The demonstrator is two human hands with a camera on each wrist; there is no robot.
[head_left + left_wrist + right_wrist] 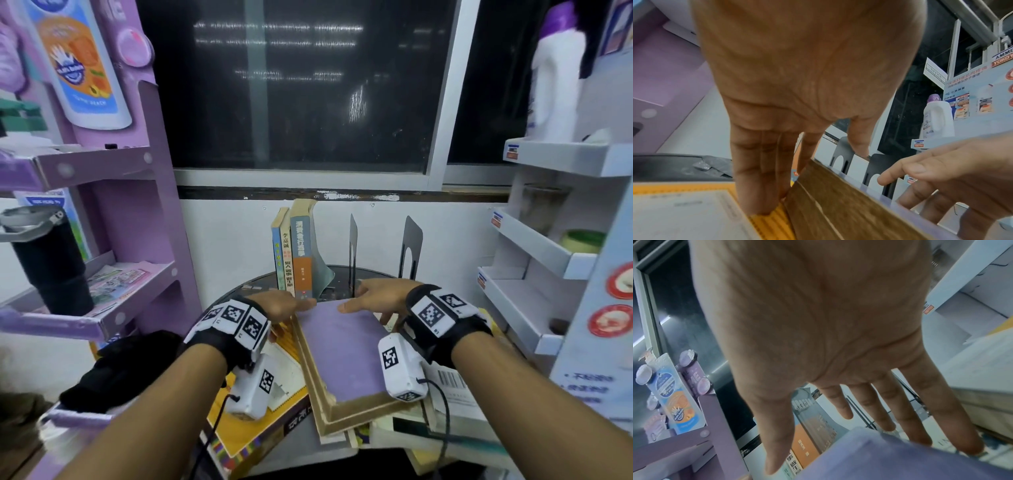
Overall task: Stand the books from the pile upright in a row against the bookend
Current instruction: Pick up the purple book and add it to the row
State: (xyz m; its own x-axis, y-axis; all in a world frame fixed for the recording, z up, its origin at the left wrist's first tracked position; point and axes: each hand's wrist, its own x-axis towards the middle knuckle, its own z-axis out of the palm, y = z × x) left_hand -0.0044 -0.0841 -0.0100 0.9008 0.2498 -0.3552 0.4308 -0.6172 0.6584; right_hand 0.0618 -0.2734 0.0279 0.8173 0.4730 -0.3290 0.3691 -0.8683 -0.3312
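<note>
Three books [294, 253] stand upright at the back of the round dark table [236, 291], leaning on a grey-green bookend [324, 275]. Two black bookends [352, 253] [411, 245] stand bare to their right. Nearer me lies the pile, topped by a purple-covered book [342, 349] [879, 459]. My left hand [282, 305] [777, 162] has straight fingers against its far left page edge [849, 203]. My right hand [376, 294] [838, 402] is spread at its far right corner, thumb on the cover, fingers reaching past the far edge.
An orange-yellow book [260, 411] and several pale ones [455, 397] lie under the purple one. A purple shelf unit [102, 164] with a black tumbler [51, 260] stands at the left, a white shelf unit [548, 260] at the right. A black cloth [120, 366] lies front left.
</note>
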